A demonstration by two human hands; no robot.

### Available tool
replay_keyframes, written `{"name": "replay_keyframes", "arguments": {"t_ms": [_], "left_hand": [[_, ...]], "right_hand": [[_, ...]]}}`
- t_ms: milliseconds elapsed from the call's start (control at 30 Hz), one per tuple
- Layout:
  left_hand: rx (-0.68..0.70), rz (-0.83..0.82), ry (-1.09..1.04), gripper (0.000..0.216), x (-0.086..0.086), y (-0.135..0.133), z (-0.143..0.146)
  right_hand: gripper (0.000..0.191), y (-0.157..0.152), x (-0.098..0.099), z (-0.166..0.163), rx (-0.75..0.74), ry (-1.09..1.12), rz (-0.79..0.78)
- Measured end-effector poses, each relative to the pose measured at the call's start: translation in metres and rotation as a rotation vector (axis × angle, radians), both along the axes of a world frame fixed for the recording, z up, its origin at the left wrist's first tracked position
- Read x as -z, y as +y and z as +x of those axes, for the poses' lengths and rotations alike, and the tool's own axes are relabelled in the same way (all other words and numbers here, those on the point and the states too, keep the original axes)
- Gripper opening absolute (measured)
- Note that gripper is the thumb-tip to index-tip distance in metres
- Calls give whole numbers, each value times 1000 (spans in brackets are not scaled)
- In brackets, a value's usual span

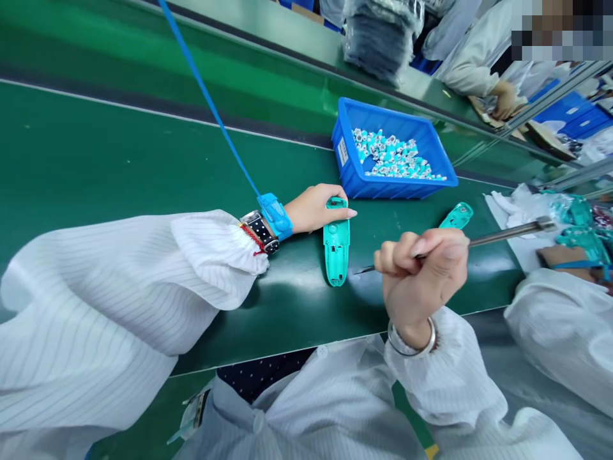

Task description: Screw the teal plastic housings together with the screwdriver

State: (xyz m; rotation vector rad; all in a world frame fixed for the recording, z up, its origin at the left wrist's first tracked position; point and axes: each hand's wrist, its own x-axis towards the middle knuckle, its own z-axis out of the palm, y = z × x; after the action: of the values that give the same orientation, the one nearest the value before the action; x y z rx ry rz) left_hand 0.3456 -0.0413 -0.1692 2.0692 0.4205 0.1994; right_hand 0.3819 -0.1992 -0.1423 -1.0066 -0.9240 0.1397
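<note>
On the green work surface lies a teal plastic housing half (336,246), long and narrow, its hollow inside facing up. My left hand (322,207) grips its far end, the thumb across it and the fingers over its top edge. To the right, my right hand (421,268) is closed around metal tweezers (502,235). Their thin dark tip points left, close beside the housing and apart from it. The other end sticks out to the right past my knuckles. Another teal plastic piece (456,216) lies beyond my right hand.
A blue bin (393,185) of small white and teal parts stands behind the housing. A blue wrist strap cord (211,102) runs up from my left wrist. At right are bagged teal parts (575,214) and a neighbour's sleeve (560,319). Another person works across the line.
</note>
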Motion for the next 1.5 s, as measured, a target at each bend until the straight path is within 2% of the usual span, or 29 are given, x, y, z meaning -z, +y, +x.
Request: {"name": "replay_keyframes", "arguments": {"t_ms": [67, 133, 233, 300, 367, 433, 533, 700, 900, 1000, 1100, 1233, 1500], "left_hand": [[-4, -12, -22, 28, 1, 0, 0], [-5, -55, -24, 30, 3, 1, 0], [18, -139, -45, 32, 4, 4, 0], [19, -212, -67, 33, 3, 6, -1], [-6, -335, -46, 38, 1, 6, -5], [-16, -476, 15, 41, -2, 5, -12], [29, -595, 96, 36, -5, 3, -26], [62, -818, 126, 35, -14, 1, -44], [61, -1139, -79, 33, -21, -6, -47], [56, -1202, -100, 33, -20, -10, -48], [26, -1172, -70, 33, -20, -14, -49], [41, -1101, 15, 38, -21, -14, -51], [317, -916, 52, 42, -32, -10, -60]], "right_hand": [[21, -1, -9, 16, 97, -191, -152], [18, 4, -18, 43, 199, -486, -437], [18, 26, -29, 98, 319, -888, -831], [17, 48, -32, 134, 319, -1000, -1066], [17, 71, -32, 158, 262, -1030, -1153], [13, 91, -27, 168, 165, -1046, -1190], [20, 113, -16, 165, 46, -1055, -1284], [26, 130, -4, 159, -32, -1018, -1444], [24, 117, -22, 163, -177, -952, -1497], [23, 108, -29, 163, -249, -907, -1468], [20, 105, -28, 162, -258, -864, -1455], [16, 107, -22, 160, -197, -828, -1415], [15, 94, -40, 146, 22, -746, -1099]]}}
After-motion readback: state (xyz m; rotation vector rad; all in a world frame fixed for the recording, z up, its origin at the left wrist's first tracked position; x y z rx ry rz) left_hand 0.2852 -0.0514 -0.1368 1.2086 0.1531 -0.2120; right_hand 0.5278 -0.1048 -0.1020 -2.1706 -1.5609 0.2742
